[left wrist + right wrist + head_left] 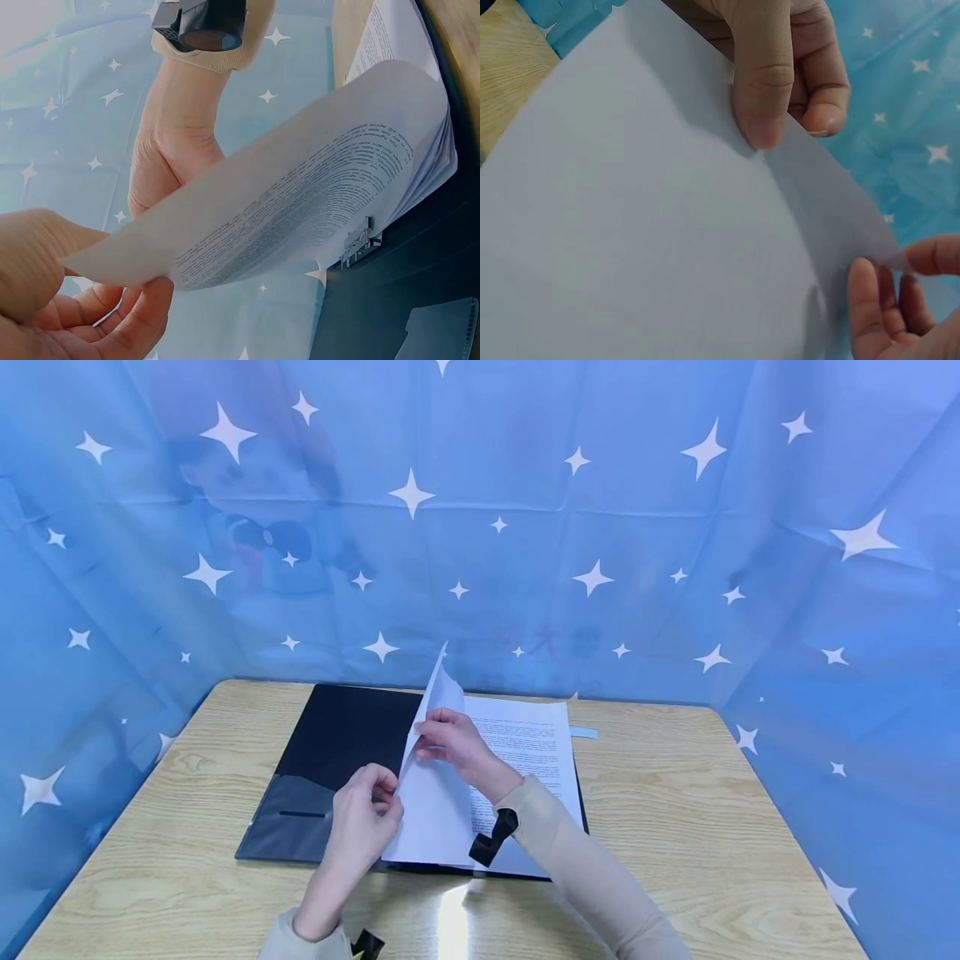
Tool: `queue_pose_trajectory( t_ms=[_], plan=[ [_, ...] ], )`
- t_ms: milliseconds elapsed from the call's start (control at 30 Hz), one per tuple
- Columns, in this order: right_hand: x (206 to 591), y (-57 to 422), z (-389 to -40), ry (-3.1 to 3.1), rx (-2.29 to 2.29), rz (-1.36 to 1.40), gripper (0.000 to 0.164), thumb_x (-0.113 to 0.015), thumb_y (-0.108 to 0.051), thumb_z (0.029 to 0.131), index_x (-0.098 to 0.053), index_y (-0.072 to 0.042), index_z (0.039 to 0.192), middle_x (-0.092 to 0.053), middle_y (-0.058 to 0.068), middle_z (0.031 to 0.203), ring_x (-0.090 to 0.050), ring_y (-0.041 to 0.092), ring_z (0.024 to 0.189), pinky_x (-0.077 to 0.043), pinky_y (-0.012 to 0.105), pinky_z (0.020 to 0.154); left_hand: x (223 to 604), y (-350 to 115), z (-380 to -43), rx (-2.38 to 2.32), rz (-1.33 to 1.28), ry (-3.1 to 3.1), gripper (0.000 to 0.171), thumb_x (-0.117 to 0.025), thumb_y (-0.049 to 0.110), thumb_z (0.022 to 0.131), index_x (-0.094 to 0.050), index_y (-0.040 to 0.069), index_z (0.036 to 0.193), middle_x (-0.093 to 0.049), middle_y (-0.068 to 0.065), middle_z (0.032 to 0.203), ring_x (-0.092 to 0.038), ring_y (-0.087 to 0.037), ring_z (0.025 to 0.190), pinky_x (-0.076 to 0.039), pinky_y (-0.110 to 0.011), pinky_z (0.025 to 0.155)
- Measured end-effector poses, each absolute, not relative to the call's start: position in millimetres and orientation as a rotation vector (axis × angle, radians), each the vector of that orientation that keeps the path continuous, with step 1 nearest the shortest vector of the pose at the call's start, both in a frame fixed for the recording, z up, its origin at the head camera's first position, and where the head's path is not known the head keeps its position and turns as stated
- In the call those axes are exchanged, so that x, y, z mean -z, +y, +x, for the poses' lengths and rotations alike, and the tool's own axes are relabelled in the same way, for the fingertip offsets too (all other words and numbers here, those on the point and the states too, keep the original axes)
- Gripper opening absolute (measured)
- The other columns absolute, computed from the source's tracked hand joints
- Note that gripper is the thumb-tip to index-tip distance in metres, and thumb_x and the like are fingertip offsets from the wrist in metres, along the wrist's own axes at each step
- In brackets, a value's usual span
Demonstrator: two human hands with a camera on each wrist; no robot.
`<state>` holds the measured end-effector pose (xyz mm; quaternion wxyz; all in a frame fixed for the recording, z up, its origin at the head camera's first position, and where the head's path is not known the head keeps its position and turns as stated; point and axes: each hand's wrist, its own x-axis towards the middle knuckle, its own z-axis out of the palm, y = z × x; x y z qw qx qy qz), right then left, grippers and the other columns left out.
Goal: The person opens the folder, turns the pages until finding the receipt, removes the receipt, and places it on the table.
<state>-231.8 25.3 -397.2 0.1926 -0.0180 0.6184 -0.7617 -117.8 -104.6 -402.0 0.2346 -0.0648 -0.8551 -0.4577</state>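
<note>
A black folder (356, 727) lies open on the wooden table, with a stack of printed pages (525, 735) on its right side. One paper sheet (435, 818) is lifted and curved up from the stack. My left hand (362, 818) pinches that sheet's free edge near its lower part between thumb and fingers. Farther up the same edge, my right hand (461, 747) grips the sheet, its thumb (763, 97) pressed on the blank-looking face. Printed lines show on the sheet's other face in the left wrist view. A metal clip (361, 244) sits at the folder's spine.
A grey pocket (292, 818) with a dark slot covers the folder's lower left. A light blue tab (583, 732) sticks out at the right side. Wooden table (675, 827) surrounds the folder, and a blue star-patterned curtain (480, 552) hangs behind.
</note>
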Motion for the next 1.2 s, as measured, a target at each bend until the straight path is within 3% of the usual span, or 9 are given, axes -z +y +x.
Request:
queue_pose_trajectory(
  t_ms=[400,800,1200],
  plan=[
    [402.1,30.7,-232.3,1.728,2.103,-0.085,0.006,-0.059,-0.009,0.089,-0.054,-0.006,0.086,-0.061,0.003,0.076,-0.061,0.012,0.067,-0.052,0.025,0.066,409.7,-112.1,-121.7,1.195,-0.113,-2.327,0.023,-0.060,-0.018,0.065,-0.055,0.002,0.073,-0.055,-0.004,0.071,-0.057,-0.015,0.064,-0.051,-0.021,0.054],
    [408.6,51.7,-231.4,1.758,2.000,-0.121,0.008,-0.058,-0.011,0.090,-0.055,-0.005,0.094,-0.060,0.005,0.084,-0.062,0.014,0.074,-0.052,0.027,0.073,417.1,-128.6,-123.1,1.192,-0.035,-2.340,0.022,-0.063,-0.018,0.067,-0.057,0.000,0.078,-0.060,-0.010,0.073,-0.058,-0.019,0.066,-0.053,-0.026,0.055],
    [421.8,80.4,-236.6,1.755,2.037,-0.077,0.004,-0.056,-0.010,0.090,-0.056,-0.006,0.089,-0.060,0.005,0.080,-0.062,0.013,0.071,-0.052,0.026,0.069,427.6,-144.9,-125.7,1.190,0.031,-2.354,0.024,-0.062,-0.018,0.067,-0.059,-0.004,0.087,-0.060,-0.011,0.074,-0.058,-0.022,0.068,-0.052,-0.023,0.056]
  ],
)
